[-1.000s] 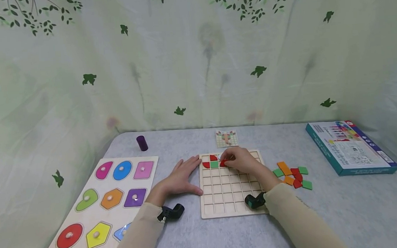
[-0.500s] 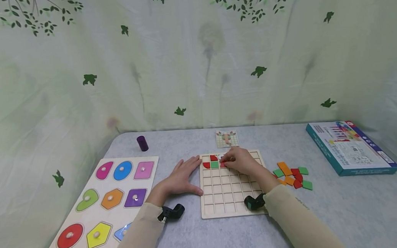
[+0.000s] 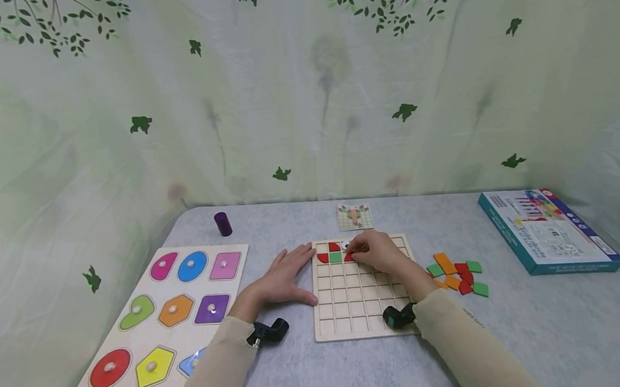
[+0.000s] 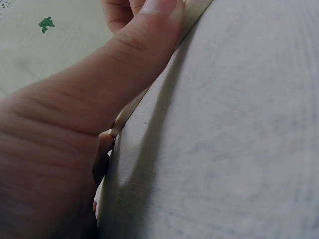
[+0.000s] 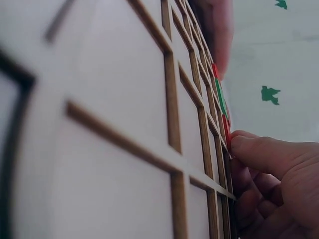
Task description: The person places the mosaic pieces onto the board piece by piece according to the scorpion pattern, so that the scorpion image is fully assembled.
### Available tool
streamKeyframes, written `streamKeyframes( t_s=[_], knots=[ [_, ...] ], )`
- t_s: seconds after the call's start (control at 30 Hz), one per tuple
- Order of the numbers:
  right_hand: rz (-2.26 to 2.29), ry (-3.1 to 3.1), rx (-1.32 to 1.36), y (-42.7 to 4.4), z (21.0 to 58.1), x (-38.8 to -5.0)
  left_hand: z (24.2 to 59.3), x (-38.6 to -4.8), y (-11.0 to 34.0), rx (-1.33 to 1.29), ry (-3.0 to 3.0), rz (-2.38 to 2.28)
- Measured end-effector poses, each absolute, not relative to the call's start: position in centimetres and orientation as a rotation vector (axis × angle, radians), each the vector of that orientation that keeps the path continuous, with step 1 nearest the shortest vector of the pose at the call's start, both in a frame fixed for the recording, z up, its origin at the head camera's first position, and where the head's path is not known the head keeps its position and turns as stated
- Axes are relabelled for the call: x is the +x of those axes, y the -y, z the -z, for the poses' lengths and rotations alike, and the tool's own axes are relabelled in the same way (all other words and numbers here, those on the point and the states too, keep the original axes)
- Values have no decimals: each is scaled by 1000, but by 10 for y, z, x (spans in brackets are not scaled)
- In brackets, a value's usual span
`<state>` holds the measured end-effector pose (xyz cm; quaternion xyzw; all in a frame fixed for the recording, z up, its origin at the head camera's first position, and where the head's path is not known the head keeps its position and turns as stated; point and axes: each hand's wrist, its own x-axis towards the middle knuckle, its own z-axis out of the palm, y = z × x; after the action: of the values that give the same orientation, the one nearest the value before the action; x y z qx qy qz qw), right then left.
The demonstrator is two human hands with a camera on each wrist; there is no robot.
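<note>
A wooden grid board point(image 3: 361, 304) lies on the table. Along the board's left edge rests my left hand point(image 3: 283, 276), fingers spread and straight, thumb touching the rim; the left wrist view shows this thumb point(image 4: 129, 55) against the edge. Over the upper rows, my right hand point(image 3: 379, 251) pinches a red quarter-round tile point(image 3: 348, 257) at its cell. In the right wrist view the thumb and finger meet that red tile point(image 5: 227, 130). Beside it sit a green square tile point(image 3: 335, 257) and red tiles point(image 3: 322, 258). A white tile point(image 3: 345, 245) is partly hidden by the fingers.
Loose orange, red and green tiles point(image 3: 445, 263) lie right of the board. Behind it lies a pattern card point(image 3: 355, 217). A knobbed shape puzzle point(image 3: 187, 286) is at left, a dark purple cylinder point(image 3: 223, 224) behind it. A flat box point(image 3: 552, 230) lies far right.
The red tile under my right fingers has turned or shifted slightly in its cell, and more of the white tile shows. My left hand has stayed in place.
</note>
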<state>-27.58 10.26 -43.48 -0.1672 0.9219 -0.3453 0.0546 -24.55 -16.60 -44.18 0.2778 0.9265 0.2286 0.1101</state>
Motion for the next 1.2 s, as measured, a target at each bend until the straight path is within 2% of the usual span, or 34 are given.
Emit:
streamKeyframes(
  t_s=[0.4, 0.87, 1.2],
  knots=[
    [1070, -2701, -515, -113, 426, -265, 443, -245, 166, 806, -2726, -674],
    [1104, -2713, -558, -151, 410, -249, 444, -245, 166, 808, -2735, -668],
    [1099, -2696, -375, -180, 404, -246, 443, -246, 166, 807, -2726, -673]
  ],
)
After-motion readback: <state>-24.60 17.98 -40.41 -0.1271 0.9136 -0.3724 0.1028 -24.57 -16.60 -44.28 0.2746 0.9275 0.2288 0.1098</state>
